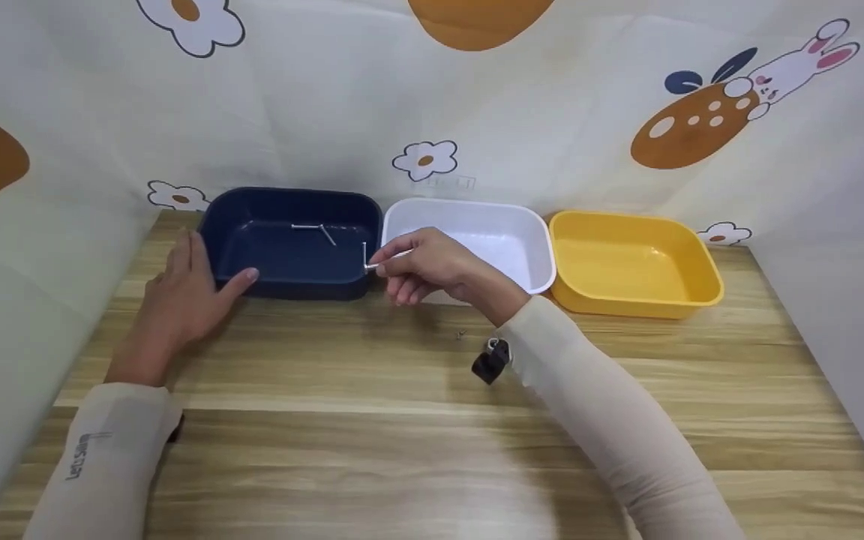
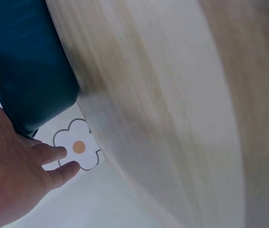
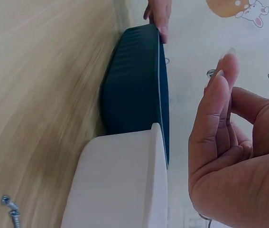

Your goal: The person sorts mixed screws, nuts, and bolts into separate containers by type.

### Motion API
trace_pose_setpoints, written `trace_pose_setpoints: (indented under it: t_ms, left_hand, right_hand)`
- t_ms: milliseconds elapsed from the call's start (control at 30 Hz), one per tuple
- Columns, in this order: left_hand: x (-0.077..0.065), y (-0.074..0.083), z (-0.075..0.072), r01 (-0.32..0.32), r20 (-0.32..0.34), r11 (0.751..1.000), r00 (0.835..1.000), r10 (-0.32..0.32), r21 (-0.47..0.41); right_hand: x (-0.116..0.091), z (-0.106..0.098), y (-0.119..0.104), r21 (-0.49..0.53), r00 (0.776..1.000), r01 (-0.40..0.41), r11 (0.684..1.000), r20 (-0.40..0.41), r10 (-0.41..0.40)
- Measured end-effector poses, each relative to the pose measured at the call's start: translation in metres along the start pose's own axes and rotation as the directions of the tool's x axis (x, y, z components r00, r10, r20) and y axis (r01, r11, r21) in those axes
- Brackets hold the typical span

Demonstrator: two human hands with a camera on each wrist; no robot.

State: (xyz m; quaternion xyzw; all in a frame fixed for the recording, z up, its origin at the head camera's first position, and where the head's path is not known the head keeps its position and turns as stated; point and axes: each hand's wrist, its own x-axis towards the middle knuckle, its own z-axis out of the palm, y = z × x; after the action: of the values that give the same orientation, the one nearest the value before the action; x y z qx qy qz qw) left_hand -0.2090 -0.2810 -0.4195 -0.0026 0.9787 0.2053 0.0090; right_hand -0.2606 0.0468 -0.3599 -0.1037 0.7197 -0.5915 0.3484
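Note:
A dark blue bin [image 1: 289, 289] stands at the left of the table. My left hand [image 1: 190, 292] rests against its left end, fingers fairly straight along the outside and thumb lying over the front rim. In the left wrist view this hand [image 2: 15, 166] touches the bin's corner. Over the bin's right end, my right hand [image 1: 432, 266] pinches a silver screw [image 1: 400, 256] between thumb and fingers. In the right wrist view only its head [image 3: 210, 73] shows beyond the fingertips. Near it another screw [image 1: 364, 253] appears; whether it touches the held one I cannot tell. More screws [image 1: 307, 226] lie inside.
A white bin [image 1: 544, 251] adjoins the blue one, partly behind my right hand. To its right stands a yellow bin [image 1: 634, 306]. Small screws [image 3: 12, 209] lie on the wooden table [image 1: 327, 450] in front of the white bin. A patterned cloth [image 1: 312, 97] hangs behind the bins.

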Motion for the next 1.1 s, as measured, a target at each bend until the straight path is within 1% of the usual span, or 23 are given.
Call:
trace_pose_setpoints:
  t_ms: [233,600,833,1100]
  left_hand:
    - [-0.001,0.001,0.002,-0.006,-0.006,1.0,1.0,0.006,-0.015]
    - [-0.001,0.001,0.001,0.002,-0.001,1.0,1.0,-0.002,-0.005]
    - [0.0,-0.001,0.0,0.0,0.0,1.0,1.0,0.0,-0.004]
    - [0.0,0.001,-0.002,0.005,0.012,1.0,1.0,-0.005,0.007]
  right_hand:
    - [0.012,0.004,0.0,0.014,1.0,-0.001,1.0,-0.007,0.001]
    - [0.033,0.013,-0.001,0.005,1.0,0.01,1.0,-0.02,-0.01]
    - [0.042,0.019,-0.003,0.023,1.0,0.001,1.0,-0.024,-0.001]
    - [0.051,0.023,-0.005,0.035,0.999,-0.001,0.999,-0.032,0.002]
